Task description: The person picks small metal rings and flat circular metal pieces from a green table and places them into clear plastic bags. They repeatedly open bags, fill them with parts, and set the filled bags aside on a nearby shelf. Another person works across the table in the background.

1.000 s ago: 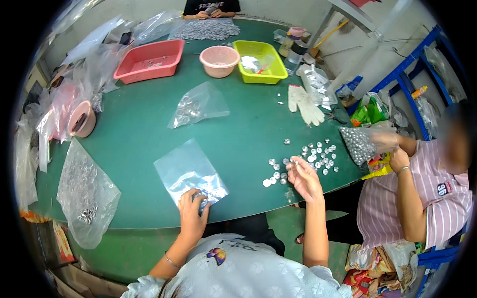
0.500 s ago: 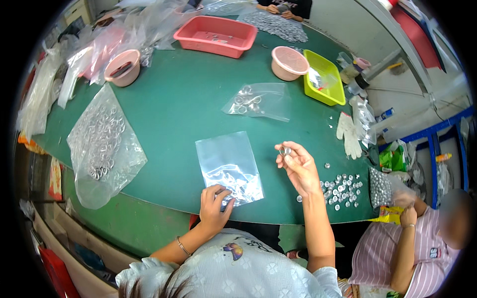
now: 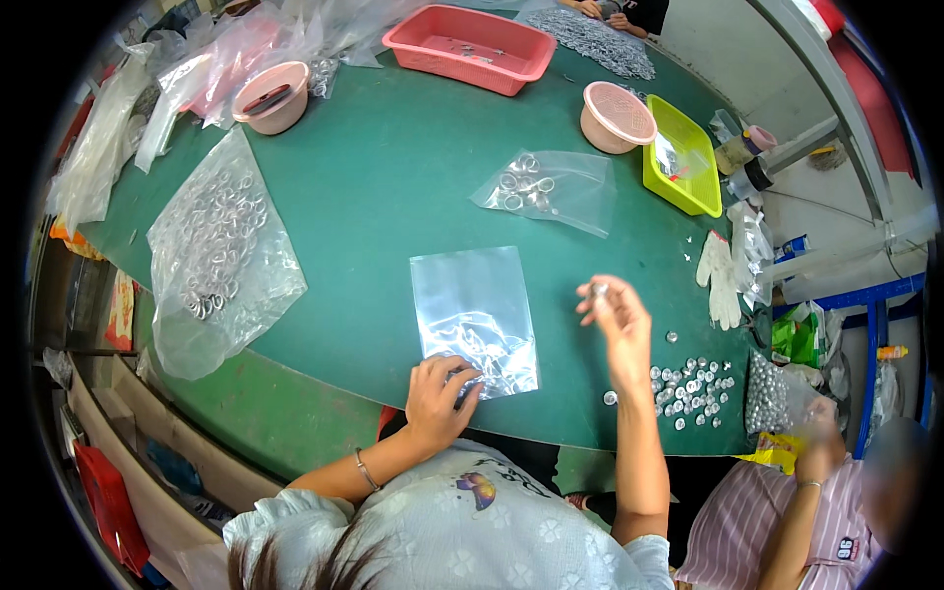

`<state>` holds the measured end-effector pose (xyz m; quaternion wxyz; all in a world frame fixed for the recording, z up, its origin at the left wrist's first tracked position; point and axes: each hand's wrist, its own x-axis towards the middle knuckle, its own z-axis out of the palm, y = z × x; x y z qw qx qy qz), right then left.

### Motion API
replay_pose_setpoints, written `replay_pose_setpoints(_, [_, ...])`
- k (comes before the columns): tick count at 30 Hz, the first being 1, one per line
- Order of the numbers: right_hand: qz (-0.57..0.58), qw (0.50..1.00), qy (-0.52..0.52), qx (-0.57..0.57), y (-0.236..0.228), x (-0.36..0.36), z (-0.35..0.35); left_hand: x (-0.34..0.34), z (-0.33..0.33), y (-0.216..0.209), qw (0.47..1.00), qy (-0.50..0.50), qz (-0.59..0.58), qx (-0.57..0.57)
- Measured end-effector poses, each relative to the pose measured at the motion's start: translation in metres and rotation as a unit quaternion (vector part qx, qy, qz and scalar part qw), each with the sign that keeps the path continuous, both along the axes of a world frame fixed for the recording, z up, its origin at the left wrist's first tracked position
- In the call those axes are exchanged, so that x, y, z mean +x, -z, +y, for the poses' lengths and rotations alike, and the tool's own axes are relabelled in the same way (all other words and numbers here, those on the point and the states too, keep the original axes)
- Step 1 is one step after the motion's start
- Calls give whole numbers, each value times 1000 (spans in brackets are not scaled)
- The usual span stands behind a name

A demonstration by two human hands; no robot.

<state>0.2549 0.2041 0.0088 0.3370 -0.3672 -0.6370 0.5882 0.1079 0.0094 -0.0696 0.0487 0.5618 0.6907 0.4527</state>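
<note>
My right hand (image 3: 618,320) is raised over the green table, pinching a small shiny metal ring-like piece (image 3: 598,290) between thumb and fingers. My left hand (image 3: 440,398) rests with bent fingers on the near edge of a clear plastic bag (image 3: 472,295); its fingertips partly hide the bag's crumpled lower end. Close to my right forearm lie several loose round silver pieces (image 3: 693,385). Beyond the bag is another clear bag (image 3: 582,192) with several metal rings in it. A larger plastic bag (image 3: 231,231) at the left holds many silver rings.
Across the back stand a red basket (image 3: 472,49), two pink bowls (image 3: 278,116) (image 3: 618,118) and a lime-green basket (image 3: 683,157). White gloves (image 3: 723,280) lie at the right. A co-worker in a striped shirt (image 3: 757,531) sits beside a bag of silver beads (image 3: 767,393). Another person works at the far end.
The view has shifted, so the table's things sit further right in the picture. My right hand has turned slightly with the metal piece still pinched; my left hand stays on the bag.
</note>
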Motion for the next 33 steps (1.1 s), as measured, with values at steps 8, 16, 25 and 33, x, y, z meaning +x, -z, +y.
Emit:
replay_pose_setpoints(8, [-41, 993, 47, 101, 23, -48, 113, 2, 4, -4, 999, -28, 16, 2])
replay_pose_setpoints(16, [-297, 929, -135, 172, 32, -71, 136, 2, 4, -2, 999, -45, 19, 0])
replay_pose_setpoints(25, [-419, 866, -49, 268, 54, -106, 135, 0, 4, 0, 999, -44, 25, -6])
replay_pose_setpoints(33, [-370, 907, -116, 166, 60, -89, 149, 0, 4, 0, 999, -41, 26, -6])
